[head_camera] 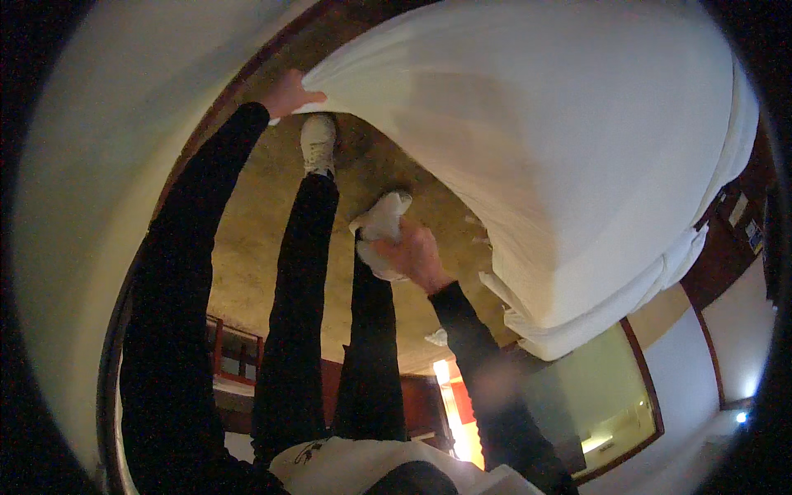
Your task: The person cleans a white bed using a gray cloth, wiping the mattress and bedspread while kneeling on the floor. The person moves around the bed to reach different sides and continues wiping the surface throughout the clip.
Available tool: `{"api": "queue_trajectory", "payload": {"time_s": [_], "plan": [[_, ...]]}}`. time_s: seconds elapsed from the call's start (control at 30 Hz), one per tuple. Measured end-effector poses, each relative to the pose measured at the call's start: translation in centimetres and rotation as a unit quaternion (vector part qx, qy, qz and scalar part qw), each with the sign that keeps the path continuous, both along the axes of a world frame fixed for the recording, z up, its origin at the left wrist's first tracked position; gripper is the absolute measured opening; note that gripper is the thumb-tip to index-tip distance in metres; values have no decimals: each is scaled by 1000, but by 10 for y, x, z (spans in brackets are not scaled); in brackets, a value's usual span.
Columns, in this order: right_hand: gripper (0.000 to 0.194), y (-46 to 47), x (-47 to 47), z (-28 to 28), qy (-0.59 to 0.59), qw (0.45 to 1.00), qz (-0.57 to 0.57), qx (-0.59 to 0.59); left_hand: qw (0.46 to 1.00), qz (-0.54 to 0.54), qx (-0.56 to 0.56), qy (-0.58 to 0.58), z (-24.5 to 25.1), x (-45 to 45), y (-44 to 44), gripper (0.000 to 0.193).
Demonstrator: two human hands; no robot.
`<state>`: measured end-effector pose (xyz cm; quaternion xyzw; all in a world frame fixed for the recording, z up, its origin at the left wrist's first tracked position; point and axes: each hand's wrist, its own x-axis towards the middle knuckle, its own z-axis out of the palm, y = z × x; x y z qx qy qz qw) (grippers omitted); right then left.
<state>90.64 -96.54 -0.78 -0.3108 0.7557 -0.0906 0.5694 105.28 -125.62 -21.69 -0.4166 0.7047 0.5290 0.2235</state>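
A large bed covered by a white sheet (557,136) fills the upper right. My left hand (292,96) grips the sheet's edge at the upper left corner of the bed, the thumb lying over the fabric and the other fingers partly hidden. Lower down, beside the bed, my right hand (413,250) is closed around a bunched piece of white cloth (382,226). That cloth hangs in front of my leg and seems to cover my other foot. Whether it joins the bed sheet cannot be told.
I stand on a yellow-brown carpet (247,260), my white shoe (319,142) near the bed corner. A pale wall (111,185) runs close along the left. Bunched sheet hangs at the bed's lower end. A reddish wooden frame stands at the lower left, a door (594,390) at the lower right.
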Motion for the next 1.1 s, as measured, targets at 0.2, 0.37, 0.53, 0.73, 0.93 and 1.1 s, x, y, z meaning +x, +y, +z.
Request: {"api": "queue_trajectory", "payload": {"time_s": [0.2, 0.37, 0.53, 0.73, 0.93, 1.1], "plan": [[44, -78, -15, 83, 273, 840, 242, -403, 973, -27, -135, 187, -60, 25, 4, 51], [44, -32, -103, -39, 511, 754, 373, -180, 968, -82, -205, 124, -72, 31, -4, 56], [58, 122, -152, -133, 463, 830, 284, -128, 951, -112, -257, 134, -40, 13, 16, 63], [73, 326, -155, -89, 321, 807, 314, 383, 969, 11, -239, 59, -6, 9, 25, 63], [61, 326, -62, -15, 182, 881, 296, 321, 984, 18, -160, 70, -7, 20, 20, 63], [57, 165, 38, 45, 211, 933, 243, -158, 976, -48, -202, 62, -8, 23, 18, 62]]}}
